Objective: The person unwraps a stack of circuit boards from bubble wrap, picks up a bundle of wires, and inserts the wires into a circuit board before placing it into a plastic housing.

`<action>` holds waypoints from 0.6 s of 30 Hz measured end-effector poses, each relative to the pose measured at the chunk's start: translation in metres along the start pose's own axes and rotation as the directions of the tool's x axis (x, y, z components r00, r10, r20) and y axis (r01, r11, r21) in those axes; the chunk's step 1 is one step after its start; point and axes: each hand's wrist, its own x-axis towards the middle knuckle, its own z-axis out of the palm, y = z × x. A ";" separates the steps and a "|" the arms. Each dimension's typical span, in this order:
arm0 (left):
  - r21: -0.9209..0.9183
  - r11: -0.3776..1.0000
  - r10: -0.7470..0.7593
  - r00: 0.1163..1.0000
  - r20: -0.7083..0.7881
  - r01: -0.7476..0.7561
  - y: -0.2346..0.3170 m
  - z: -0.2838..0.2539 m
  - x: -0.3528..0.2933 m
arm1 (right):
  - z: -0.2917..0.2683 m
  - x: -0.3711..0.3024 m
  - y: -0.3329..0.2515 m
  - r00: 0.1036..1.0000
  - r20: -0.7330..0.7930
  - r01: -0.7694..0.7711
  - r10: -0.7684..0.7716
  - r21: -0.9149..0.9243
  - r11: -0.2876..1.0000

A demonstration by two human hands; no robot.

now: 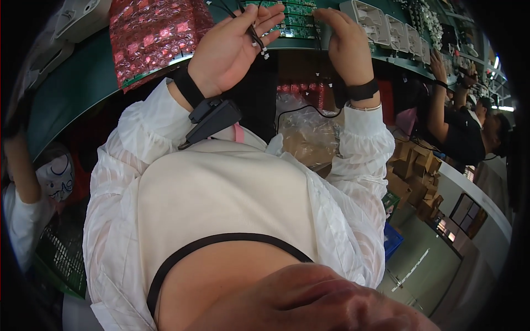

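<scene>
My left hand [229,52] is turned palm up at the table's far side. A few thin black cables [254,34] with small white connectors lie across it, caught under the thumb while the other fingers stretch out. To its right, my right hand [351,52] bends down with its fingers together at the edge of a row of green circuit boards [298,17]. Whatever its fingertips pinch is too small to make out. A thin dark strand hangs below them. Black bands circle both wrists, and a dark device sits by the left one.
Pink bubble wrap [154,38] lies left of my hands on the green table [72,91]. White plastic housings [370,22] line the right, near a bundle of white-ended cables [428,22]. Co-workers sit on both sides. Cardboard boxes [414,171] are stacked at the right.
</scene>
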 end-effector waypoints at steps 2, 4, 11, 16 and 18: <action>0.004 1.000 -0.010 1.000 -0.004 0.010 -0.001 0.000 -0.002 | 0.000 0.003 -0.006 1.000 -0.014 0.025 -0.025 0.000 1.000; 0.006 1.000 0.001 1.000 -0.020 -0.001 0.000 -0.002 -0.005 | 0.001 0.001 -0.034 0.961 -0.025 -0.219 0.277 0.547 0.808; 0.330 0.926 0.132 0.977 0.169 -0.183 -0.005 0.006 -0.025 | 0.010 0.000 -0.082 0.889 0.251 -0.315 0.383 0.942 0.113; 0.431 0.867 0.156 0.957 0.245 -0.251 -0.009 -0.005 -0.026 | -0.001 -0.007 -0.088 0.877 0.355 -0.356 0.325 0.933 -0.057; 0.433 0.853 0.197 0.948 0.252 -0.292 -0.011 -0.011 -0.023 | -0.010 -0.015 -0.085 0.861 0.410 -0.410 0.299 0.910 -0.066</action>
